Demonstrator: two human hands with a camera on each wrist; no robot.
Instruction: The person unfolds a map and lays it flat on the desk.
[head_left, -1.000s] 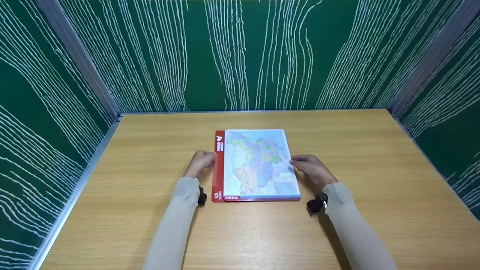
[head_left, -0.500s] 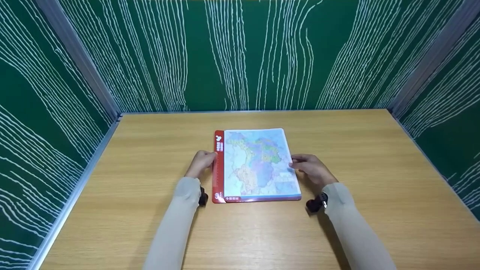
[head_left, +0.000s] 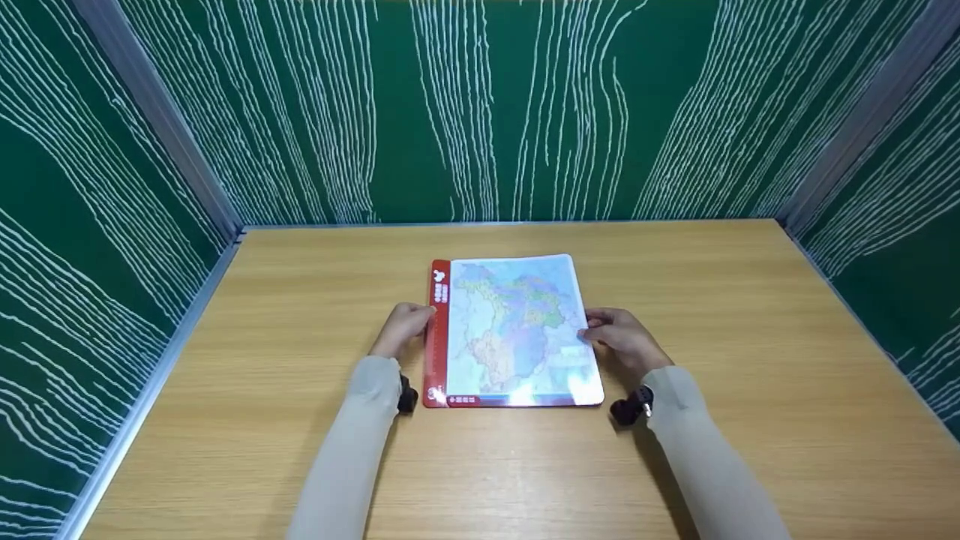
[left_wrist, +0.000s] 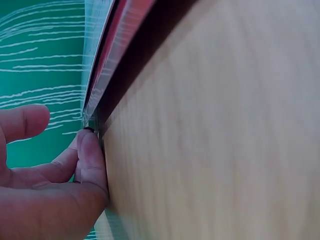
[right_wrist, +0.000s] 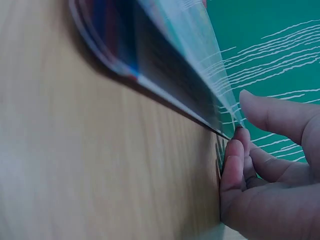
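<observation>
A glossy map (head_left: 517,322) with a red strip along its left side lies between my two hands. My left hand (head_left: 403,328) grips its left edge, fingertips at the edge and thumb over it; in the left wrist view, the thumb (left_wrist: 27,122) stands apart from the fingers (left_wrist: 90,155). At the opposite edge my right hand (head_left: 622,336) holds the map between thumb and fingertips. Seen from the right wrist, the map shows more than one layer, spread apart toward the near end, with a shadow beneath on the wood. The map's underside is mostly hidden.
A wooden table (head_left: 517,472) carries the map. Green panels (head_left: 427,105) with wavy white lines stand at the back and both sides, joined by grey metal posts (head_left: 169,105). Dark wrist devices (head_left: 632,407) sit at both cuffs.
The map has tilted a little: its far right corner rises slightly in the view, and bright glare now shows along its near edge. Both hands have barely moved.
</observation>
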